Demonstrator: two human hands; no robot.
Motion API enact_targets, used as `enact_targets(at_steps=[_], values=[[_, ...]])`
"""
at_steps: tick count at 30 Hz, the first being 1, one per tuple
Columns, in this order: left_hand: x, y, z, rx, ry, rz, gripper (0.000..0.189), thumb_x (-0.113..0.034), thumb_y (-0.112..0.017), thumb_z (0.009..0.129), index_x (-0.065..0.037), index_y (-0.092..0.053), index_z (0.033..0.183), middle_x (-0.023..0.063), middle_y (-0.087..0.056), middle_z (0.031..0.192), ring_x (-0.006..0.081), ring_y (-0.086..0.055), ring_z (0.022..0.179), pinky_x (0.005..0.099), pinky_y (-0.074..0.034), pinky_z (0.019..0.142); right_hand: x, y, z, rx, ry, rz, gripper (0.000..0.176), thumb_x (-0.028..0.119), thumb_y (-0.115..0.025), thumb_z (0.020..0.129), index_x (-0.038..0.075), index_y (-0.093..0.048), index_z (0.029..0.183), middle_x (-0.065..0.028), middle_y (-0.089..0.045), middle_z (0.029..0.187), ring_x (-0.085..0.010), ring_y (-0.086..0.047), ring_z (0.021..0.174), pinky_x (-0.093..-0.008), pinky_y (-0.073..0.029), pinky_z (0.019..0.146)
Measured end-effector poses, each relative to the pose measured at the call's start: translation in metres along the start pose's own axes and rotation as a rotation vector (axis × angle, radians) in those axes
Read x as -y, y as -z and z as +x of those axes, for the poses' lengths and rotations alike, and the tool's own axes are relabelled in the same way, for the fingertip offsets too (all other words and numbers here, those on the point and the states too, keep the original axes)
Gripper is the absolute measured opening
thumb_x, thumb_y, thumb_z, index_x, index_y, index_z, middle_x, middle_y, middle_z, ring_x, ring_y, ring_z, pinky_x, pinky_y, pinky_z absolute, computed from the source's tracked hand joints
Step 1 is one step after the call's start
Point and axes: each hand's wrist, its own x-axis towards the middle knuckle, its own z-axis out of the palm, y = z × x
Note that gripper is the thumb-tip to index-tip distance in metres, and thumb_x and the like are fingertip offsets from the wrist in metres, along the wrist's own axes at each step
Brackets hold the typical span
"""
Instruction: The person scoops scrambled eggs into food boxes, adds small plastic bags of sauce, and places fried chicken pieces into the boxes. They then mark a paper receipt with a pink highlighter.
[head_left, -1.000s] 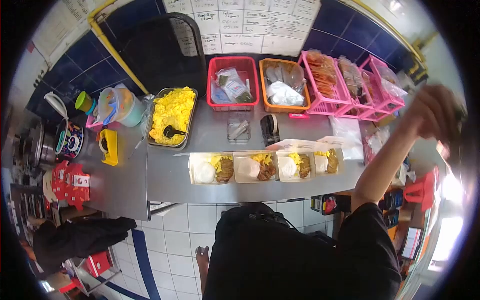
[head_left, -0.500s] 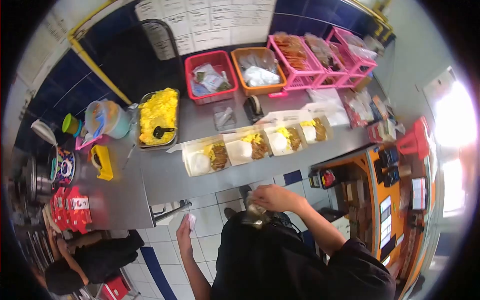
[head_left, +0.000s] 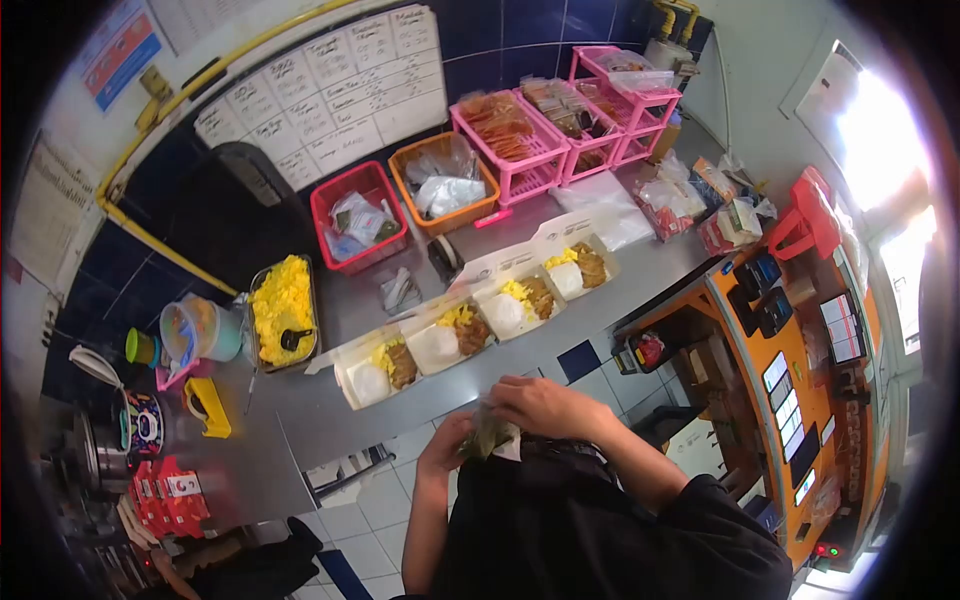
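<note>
The left hand [head_left: 445,447] and right hand [head_left: 545,408] have fingers closed on a greenish packet [head_left: 487,437], just off the front edge of the table [head_left: 400,415] — a slack pinch could drop it; a stray forearm could jog the rice boxes [head_left: 486,322] along that edge.

Well beyond the fingers [head_left: 518,393], a whiteboard [head_left: 330,95] is seen against the tiled wall [head_left: 540,32]; left of them, a yellow tape dispenser [head_left: 210,410] is set on the surface [head_left: 250,455]; far right, a lit monitor [head_left: 842,330] is seen.
</note>
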Motion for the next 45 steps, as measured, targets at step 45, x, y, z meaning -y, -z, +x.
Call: enact_targets(at_steps=[45], values=[[0.012, -0.034, 0.120, -1.135, -0.418, -0.151, 0.028, -0.005, -0.071, 0.091, -0.001, -0.060, 0.117, 0.0057, -0.067, 0.106, 0.0151, -0.067, 0.091, 0.0300, -0.057, 0.077, -0.324, 0.110, -0.007, -0.394, -0.357, 0.344, 0.016, 0.003, -0.059, 0.091, 0.000, -0.060, 0.107, -0.0108, -0.066, 0.093, -0.0158, -0.065, 0.088, -0.0301, -0.052, 0.077]])
